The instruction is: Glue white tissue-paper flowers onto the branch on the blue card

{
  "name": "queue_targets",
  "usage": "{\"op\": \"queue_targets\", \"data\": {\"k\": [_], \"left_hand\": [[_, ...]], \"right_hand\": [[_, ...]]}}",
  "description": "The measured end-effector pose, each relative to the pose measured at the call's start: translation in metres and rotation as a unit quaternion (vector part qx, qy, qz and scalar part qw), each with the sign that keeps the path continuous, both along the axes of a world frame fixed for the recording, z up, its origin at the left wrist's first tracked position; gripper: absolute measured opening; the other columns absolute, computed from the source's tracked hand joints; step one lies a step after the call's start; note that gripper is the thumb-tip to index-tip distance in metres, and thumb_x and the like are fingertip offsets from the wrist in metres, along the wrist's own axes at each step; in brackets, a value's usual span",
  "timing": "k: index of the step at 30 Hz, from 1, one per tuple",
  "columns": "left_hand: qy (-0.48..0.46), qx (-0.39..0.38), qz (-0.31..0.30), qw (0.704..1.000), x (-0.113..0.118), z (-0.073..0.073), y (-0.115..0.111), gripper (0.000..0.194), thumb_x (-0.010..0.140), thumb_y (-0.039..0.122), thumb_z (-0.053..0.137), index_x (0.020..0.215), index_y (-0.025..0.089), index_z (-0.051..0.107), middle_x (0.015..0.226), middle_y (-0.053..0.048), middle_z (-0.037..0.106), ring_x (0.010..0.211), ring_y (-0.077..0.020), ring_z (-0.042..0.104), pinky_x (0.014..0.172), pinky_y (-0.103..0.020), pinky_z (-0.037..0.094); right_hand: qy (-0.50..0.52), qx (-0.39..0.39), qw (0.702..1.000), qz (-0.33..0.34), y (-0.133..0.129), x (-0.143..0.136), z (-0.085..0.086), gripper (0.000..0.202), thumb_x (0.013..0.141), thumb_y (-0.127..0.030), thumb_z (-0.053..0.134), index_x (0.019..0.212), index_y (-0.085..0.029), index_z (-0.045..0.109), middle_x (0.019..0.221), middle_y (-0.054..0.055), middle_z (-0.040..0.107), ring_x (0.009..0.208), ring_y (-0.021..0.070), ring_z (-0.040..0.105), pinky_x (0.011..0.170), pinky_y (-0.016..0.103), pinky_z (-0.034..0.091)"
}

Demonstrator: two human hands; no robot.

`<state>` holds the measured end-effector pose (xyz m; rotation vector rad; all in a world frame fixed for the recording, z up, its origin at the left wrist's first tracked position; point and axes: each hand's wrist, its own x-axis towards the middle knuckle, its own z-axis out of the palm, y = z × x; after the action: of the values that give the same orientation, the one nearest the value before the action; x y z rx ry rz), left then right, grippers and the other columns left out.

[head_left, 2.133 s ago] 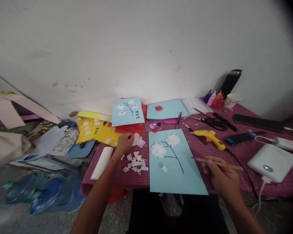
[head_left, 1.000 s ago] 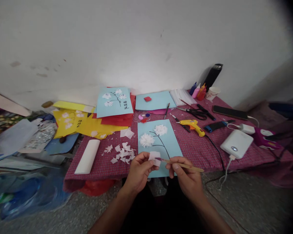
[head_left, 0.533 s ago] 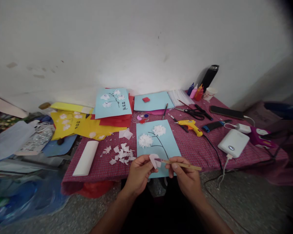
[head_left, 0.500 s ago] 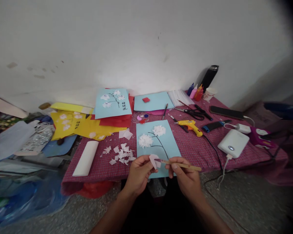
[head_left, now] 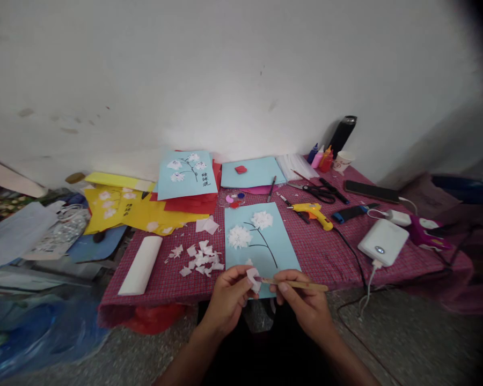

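Note:
My left hand (head_left: 232, 295) pinches a small white paper piece (head_left: 254, 279) over the near edge of a light blue sheet (head_left: 279, 236). Between the fingers of my right hand (head_left: 301, 300) is a thin wooden stick (head_left: 306, 284), its tip touching the paper piece. Two fluffy white paper flowers (head_left: 239, 236) and dark drawn stems (head_left: 268, 242) show on the sheet. Left of it lie many cut white paper pieces (head_left: 203, 258) and a folded white roll (head_left: 140, 266).
A yellow glue gun (head_left: 316, 213), scissors (head_left: 320, 193) and a blue-handled cutter (head_left: 352, 213) lie to the right, near a white power bank (head_left: 383, 242). Behind are paint bottles (head_left: 326, 159), a paper cup (head_left: 343, 161) and a finished flower picture (head_left: 187, 174).
The view has shifted slightly. The paper piece in my left hand has turned and looks narrower, with the stick's tip still at it.

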<state>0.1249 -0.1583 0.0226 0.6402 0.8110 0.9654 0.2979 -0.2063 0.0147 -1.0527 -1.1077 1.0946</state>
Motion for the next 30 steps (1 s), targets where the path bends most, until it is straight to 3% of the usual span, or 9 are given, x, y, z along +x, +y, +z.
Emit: {"op": "queue_targets", "data": {"k": [21, 30], "left_hand": [[-0.034, -0.043, 0.018, 0.998, -0.0038, -0.0026, -0.0031, 0.022, 0.068, 0.02, 0.081, 0.088, 0.011, 0.075, 0.083, -0.01, 0.073, 0.067, -0.0158, 0.066, 0.056, -0.024, 0.055], [-0.02, -0.017, 0.013, 1.0, -0.0024, -0.0031, -0.004, 0.028, 0.07, 0.022, 0.083, 0.094, 0.01, 0.073, 0.081, -0.007, 0.071, 0.065, -0.012, 0.063, 0.056, -0.021, 0.053]], "right_hand": [[0.005, -0.002, 0.999, -0.033, -0.0021, -0.0033, 0.0002, 0.012, 0.092, -0.028, 0.062, 0.102, -0.024, 0.067, 0.078, 0.002, 0.072, 0.06, 0.0134, 0.061, 0.057, 0.025, 0.049], [-0.006, -0.002, 1.0, -0.02, -0.0017, -0.0025, -0.0013, 0.012, 0.093, -0.027, 0.061, 0.103, -0.023, 0.066, 0.08, 0.002, 0.071, 0.061, 0.0127, 0.061, 0.058, 0.024, 0.049]]}}
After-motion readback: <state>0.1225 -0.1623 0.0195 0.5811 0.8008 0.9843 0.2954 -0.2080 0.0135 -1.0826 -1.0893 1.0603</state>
